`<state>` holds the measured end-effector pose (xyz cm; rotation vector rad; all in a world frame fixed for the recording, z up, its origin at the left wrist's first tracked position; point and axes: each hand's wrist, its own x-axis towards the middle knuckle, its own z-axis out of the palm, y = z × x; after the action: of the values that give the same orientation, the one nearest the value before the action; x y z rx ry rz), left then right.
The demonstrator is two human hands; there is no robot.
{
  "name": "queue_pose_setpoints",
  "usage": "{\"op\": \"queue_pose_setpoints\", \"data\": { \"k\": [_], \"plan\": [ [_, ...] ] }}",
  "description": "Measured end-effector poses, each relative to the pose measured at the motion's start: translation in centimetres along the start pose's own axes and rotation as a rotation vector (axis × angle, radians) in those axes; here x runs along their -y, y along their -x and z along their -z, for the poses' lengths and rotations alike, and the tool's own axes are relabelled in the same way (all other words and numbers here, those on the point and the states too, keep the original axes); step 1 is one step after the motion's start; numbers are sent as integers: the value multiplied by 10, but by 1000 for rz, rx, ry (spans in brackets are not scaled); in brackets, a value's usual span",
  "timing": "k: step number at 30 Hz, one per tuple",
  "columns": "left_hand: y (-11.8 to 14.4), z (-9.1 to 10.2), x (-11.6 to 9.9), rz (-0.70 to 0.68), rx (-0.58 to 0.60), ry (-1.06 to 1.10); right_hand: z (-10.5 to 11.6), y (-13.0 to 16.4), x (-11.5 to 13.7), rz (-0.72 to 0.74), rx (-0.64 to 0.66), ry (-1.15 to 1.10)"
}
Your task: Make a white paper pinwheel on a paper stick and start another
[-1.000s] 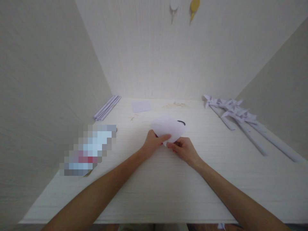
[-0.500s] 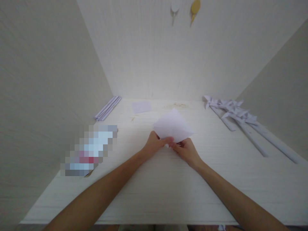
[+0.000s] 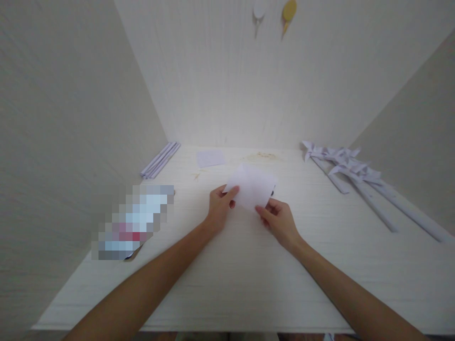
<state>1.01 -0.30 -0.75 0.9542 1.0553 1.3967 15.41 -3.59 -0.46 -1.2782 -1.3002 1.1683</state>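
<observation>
Left hand: pinching white paper sheet at 9 o'clock edge.
Right hand: pinching sheet at 5 o'clock edge.

Matt paper sheet (wood-grain table)

Legible text, labels, brands, numbers, signs: none.

- Sheet of white paper, held between left hand and right hand: blank on the visible face; no print or marking readable.
- Small square of paper at the back of the counter: blank.
- Pixelated object at the counter's left edge: red and pale blue patches only; any lettering is obscured.
- Folded paper pinwheels on the right: unmarked.
</observation>
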Motion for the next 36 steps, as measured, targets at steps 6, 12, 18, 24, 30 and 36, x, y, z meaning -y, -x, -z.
{"op": "queue_pose_setpoints", "data": {
  "k": [6, 12, 18, 24, 30, 36],
  "plan": [
    [4, -2, 0, 43, 168, -123, 6, -6, 2, -21, -215, -409],
    [14, -8, -4, 79, 340, -247, 8, -8, 5, 2, -239, -490],
    [15, -8, -5, 46, 308, -234, 1, -3, 1, -55, -81, -370],
    [15, -9, -5, 29, 260, -228, 1, 0, -2, -49, 36, -223],
    [12, -8, -4, 5, 225, -192, 0, 0, 0, -25, 106, -162],
    [12, -8, -4, 15, 210, -168, 0, 0, 1, -38, 133, -161]
  ]
}}
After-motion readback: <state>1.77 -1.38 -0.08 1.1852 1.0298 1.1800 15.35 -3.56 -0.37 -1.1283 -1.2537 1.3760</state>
